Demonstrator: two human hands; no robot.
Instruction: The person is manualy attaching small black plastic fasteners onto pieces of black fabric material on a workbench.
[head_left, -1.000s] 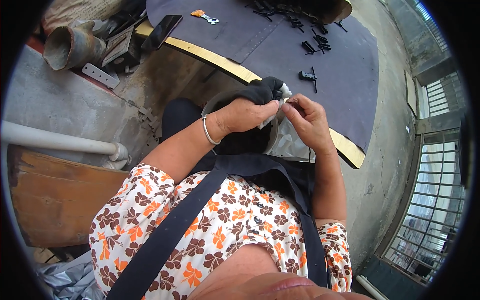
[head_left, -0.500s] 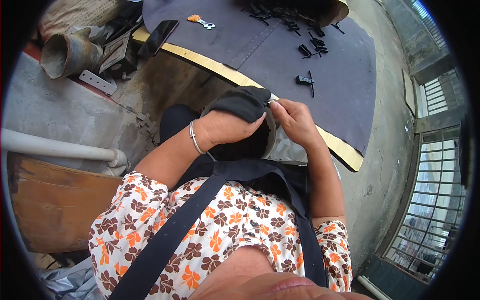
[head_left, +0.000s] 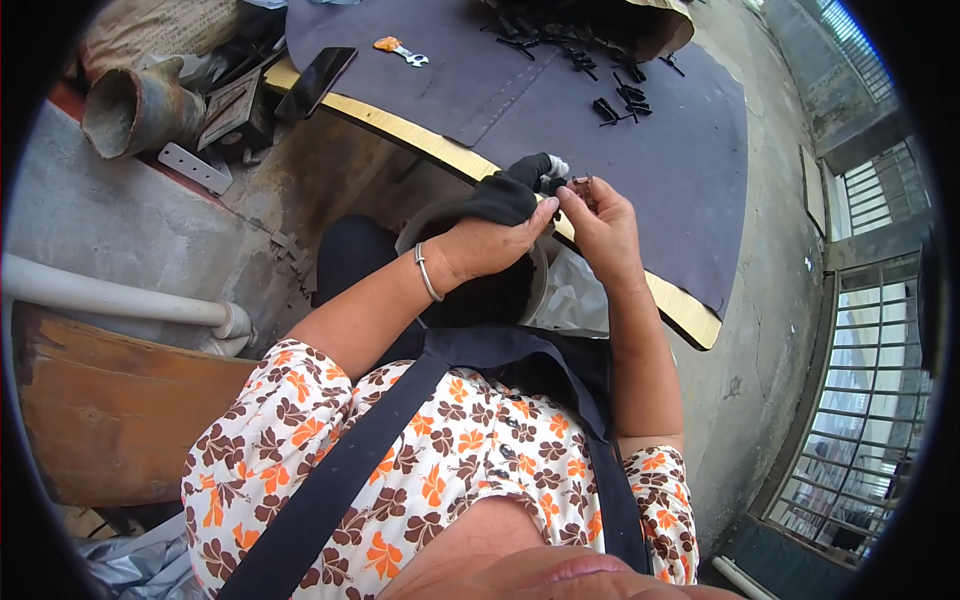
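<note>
At the table (head_left: 680,200), right hand (head_left: 604,228) pinches a part (head_left: 559,187); left hand (head_left: 485,243) adjoins, grip unclear; seemingly close handwork, next needing steadiness.

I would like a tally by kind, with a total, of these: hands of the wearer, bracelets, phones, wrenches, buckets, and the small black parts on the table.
Hands: 2 (left hand, right hand)
Bracelets: 1
Phones: 1
Wrenches: 1
Buckets: 1
Small black parts: several, overlapping too much to count
Total: 6, without the black parts
</note>
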